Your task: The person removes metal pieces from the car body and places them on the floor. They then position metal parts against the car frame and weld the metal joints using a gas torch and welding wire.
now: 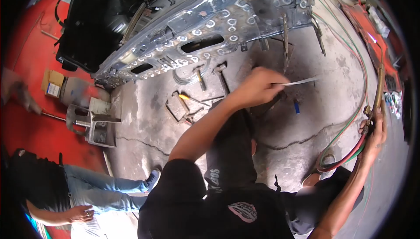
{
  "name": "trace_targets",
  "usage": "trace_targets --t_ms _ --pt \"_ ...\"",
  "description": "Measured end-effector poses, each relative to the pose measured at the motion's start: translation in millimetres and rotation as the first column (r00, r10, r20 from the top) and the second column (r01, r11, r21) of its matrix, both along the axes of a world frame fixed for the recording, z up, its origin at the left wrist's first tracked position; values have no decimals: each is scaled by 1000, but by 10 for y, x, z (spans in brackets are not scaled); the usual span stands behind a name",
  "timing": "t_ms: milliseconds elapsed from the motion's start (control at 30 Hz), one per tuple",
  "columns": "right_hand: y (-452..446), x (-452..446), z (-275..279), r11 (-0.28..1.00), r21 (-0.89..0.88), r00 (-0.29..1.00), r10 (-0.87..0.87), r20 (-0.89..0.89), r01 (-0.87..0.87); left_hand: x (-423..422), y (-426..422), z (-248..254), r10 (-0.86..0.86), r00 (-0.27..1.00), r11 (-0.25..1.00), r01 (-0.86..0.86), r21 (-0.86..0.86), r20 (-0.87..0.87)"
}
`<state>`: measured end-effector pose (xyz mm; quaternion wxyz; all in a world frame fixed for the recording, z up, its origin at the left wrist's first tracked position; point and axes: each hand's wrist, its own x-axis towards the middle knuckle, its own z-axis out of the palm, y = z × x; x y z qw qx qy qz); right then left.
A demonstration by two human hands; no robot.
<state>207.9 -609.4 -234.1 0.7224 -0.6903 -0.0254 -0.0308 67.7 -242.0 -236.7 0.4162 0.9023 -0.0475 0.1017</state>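
Note:
My left hand (261, 87) is closed on one end of a thin pale strip (306, 80), which points to the right, slightly blurred, above the concrete floor. At the right, my right hand (375, 129) grips the valve end of a brass gas torch (380, 81). The torch stands nearly upright, its tip at the top. Red and green hoses (345, 162) run from its lower end. Ahead of me is a metal car body panel (197, 31) with many round spot marks and two oval openings.
Hammers (223, 79), a wire coil (186, 80) and small tools (184, 97) lie on the floor (144, 108). A metal stand (103, 127) and a box (53, 83) are left. Another person (100, 184) is lower left; another's arm (26, 97) shows far left.

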Motion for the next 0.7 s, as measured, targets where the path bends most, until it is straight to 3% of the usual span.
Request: trace_targets --t_ms 67,100,167,233,333,367,467,600,700 --pt "-15 -10 21 1000 2 1000 1 3 -1 -570 229 37 238 958 961 -256 104 159" --pt "-28 -6 25 1000 12 1000 -3 6 3 -887 404 -85 375 918 913 -390 123 129" --pt "-24 -2 43 1000 23 1000 -6 18 5 -1429 710 -553 625 750 773 -633 -37 218" --pt "-22 -15 43 1000 18 1000 -4 29 3 -1898 962 -904 753 640 658 -731 -182 153" --pt "-11 -32 36 1000 -4 999 29 38 -29 -2090 1156 -861 836 518 539 -837 -96 182" --pt "-5 -26 33 999 -8 998 41 36 -41 -2024 1223 -869 845 460 502 -858 -111 273" --pt "-5 -52 0 998 -11 998 55 19 -55 -1851 1379 -760 853 454 510 -830 -226 258" --pt "9 -57 -2 999 19 999 48 7 -48 -1696 1776 -845 812 494 546 -832 -104 312" --pt "-1 -67 -2 999 25 999 44 9 -44 -1746 1873 -975 842 412 453 -891 -41 348"
